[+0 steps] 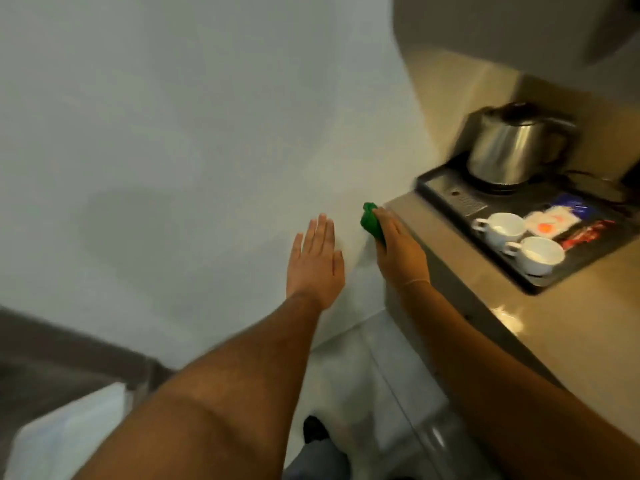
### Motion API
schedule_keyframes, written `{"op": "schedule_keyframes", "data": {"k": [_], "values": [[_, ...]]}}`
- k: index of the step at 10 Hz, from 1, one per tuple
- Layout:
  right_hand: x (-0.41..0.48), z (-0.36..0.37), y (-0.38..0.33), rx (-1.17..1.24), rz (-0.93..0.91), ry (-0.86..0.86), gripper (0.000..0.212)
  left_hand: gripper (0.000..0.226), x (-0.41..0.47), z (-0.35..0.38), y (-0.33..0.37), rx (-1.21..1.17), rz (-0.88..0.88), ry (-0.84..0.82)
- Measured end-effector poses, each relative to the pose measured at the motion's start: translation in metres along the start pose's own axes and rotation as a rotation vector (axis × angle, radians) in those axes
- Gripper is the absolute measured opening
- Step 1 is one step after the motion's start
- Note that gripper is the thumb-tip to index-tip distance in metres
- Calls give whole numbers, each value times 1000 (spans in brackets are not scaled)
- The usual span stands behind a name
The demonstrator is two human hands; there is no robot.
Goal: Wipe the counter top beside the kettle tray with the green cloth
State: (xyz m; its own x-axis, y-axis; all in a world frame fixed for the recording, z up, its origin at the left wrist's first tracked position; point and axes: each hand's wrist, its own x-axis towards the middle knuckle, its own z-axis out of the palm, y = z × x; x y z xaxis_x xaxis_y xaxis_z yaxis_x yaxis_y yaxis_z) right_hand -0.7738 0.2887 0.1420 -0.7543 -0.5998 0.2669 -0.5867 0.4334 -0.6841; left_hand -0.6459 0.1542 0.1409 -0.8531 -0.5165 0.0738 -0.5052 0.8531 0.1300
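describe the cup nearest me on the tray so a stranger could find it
Find the black tray on the beige counter, with the steel kettle at its back. Two white cups sit at its front; yours is the near cup, closest to the tray's front edge.

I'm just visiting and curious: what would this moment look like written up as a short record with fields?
Place: beige counter top beside a pale wall
Right hand: holds the green cloth at the counter's left end, near the wall
Left hand: open, fingers spread, flat toward the wall
Kettle tray: dark, carrying a steel kettle, two white cups and sachets
Sharpness: picture blurred, details uncertain
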Motion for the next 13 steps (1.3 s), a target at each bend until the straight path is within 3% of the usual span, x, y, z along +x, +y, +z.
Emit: {"op": "schedule_keyframes", "data": {"k": [3,6,8,9,11,12,13], "values": [[-104,173,-142,27,-267,-439,50,66,-197,20,-196,-81,-351,-92],[-230,349,-308,12,-327,-866,38,65,-360,28,-386,-137,-723,-66],[-283,428,-373,-52,-263,-1117,37,66,-434,42,-443,-177,-851,-54],[-296,467,-397,-45,-233,-1157,38,71,-467,38,-466,-207,-840,-16],[-294,534,-427,-48,-226,-1043,54,71,-517,39,-503,-222,-903,-1],[-302,557,-424,-156,-365,-1089,64,72,-535,44,-509,-212,-945,-13],[-330,564,-408,-314,-491,-1260,73,73,-542,47,-514,-215,-912,-56]]}}
